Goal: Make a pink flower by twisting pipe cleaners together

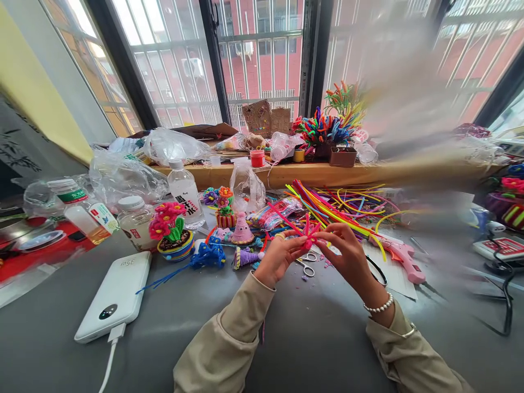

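Grey tabletop (319, 338) under barred windows, wooden ledge (327, 173) running along the far edge, piled with bags and craft clutter. Bare and open grey surface near the body, between and below the sleeves; crowded beyond the hands, with little free room there. Right part of the view smeared by blur, details there unreadable.

Left hand (278, 256) and right hand (350, 256) raised just above the table, close together, fingertips of both pinching a pink pipe-cleaner piece (308, 233) between them. Several short pink ends sticking out star-wise from the pinched middle; one longer pink strand slanting up and away to the left of the hands, so long axis roughly diagonal. Exact number of ends not clear.

Directly under the hands, one pair of small scissors (308, 266). Beyond the right hand, a loose spread of coloured pipe cleaners (344, 204), too many to count, lying mostly lengthwise toward the right. Right of the right hand, one pink glue gun (403, 256). Left of the left hand, one potted pipe-cleaner flower (174, 232), then one white power bank (117, 295) with its cable, nearer the body. Further left, three plastic bottles (186, 194).
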Action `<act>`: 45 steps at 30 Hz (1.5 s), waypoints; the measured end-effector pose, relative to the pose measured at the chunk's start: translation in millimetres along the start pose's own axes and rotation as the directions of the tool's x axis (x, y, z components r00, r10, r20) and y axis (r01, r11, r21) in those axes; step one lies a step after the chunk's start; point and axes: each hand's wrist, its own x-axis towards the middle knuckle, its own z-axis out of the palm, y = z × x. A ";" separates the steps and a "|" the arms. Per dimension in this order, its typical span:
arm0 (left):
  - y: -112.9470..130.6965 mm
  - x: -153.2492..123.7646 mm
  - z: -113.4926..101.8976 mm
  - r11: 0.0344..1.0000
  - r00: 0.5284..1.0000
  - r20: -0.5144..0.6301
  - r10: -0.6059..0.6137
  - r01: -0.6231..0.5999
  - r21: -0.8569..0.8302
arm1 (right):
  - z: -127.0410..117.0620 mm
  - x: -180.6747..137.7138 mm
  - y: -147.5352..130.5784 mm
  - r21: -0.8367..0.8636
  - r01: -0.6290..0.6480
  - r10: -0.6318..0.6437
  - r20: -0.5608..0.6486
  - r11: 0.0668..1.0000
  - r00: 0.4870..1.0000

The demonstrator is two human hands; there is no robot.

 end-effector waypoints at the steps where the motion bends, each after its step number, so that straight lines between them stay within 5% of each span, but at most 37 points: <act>1: -0.6 0.1 -0.2 1.000 1.000 -0.009 0.006 -0.006 0.007 | 0.9 -1.1 -0.1 -0.035 0.040 -0.040 0.005 0.999 0.999; 13: -3.3 -0.1 -0.4 0.996 0.996 -0.080 0.032 -0.025 0.087 | -3.5 0.0 -1.9 -0.316 0.243 -0.236 0.059 0.917 0.970; 28: -6.5 -1.9 5.6 0.992 0.985 -0.133 0.114 -0.105 0.073 | 4.6 -3.0 -4.1 -0.315 0.194 -0.197 0.022 0.929 0.980; 37: -10.6 1.7 3.5 0.965 0.963 -0.094 0.253 -0.245 0.091 | 13.0 -1.7 -11.6 -0.006 -0.092 0.091 -0.079 0.996 0.993; 45: -12.4 4.3 3.8 0.928 0.929 -0.059 0.365 -0.358 0.109 | 16.4 -0.1 -17.0 0.246 -0.392 0.409 -0.021 0.887 0.912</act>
